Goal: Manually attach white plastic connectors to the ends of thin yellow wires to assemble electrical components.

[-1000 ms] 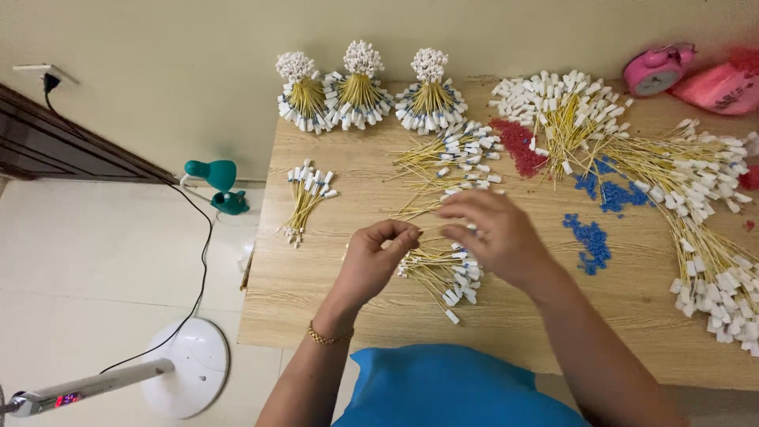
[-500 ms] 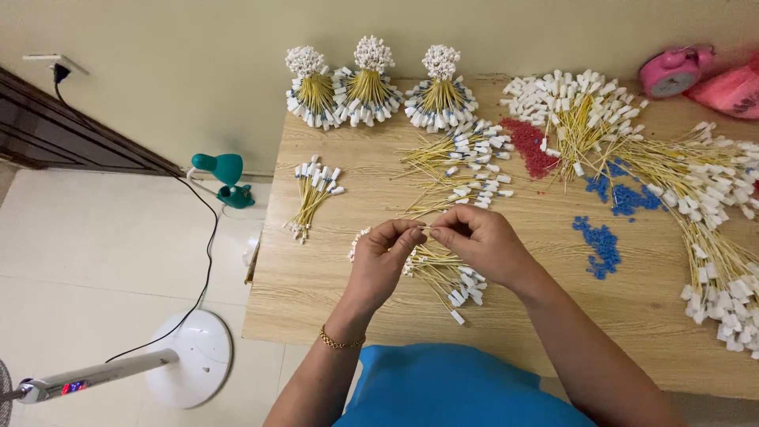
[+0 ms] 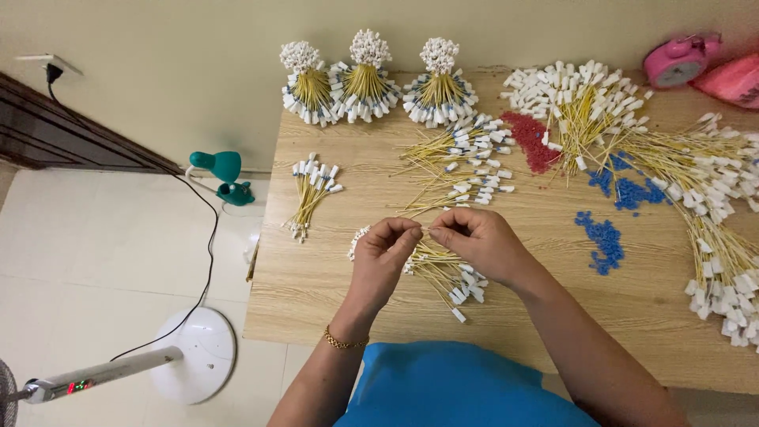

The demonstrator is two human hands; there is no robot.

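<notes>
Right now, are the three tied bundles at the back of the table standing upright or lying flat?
Upright. The three tied bundles stand on flared white-tipped ends, tufts on top, in a row at the table back edge.

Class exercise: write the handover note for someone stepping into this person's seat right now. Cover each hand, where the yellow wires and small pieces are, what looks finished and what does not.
Left hand: fingers pinched on the end of a yellow wire, above the small wire pile.
Right hand: fingers pinch the same spot from the other side.
Done: three tied upright bundles at the table's far edge; a small flat bunch to the left.
Left: loose wires mid-table and big heaps on the right; red pieces and blue pieces lie beside them.
</notes>
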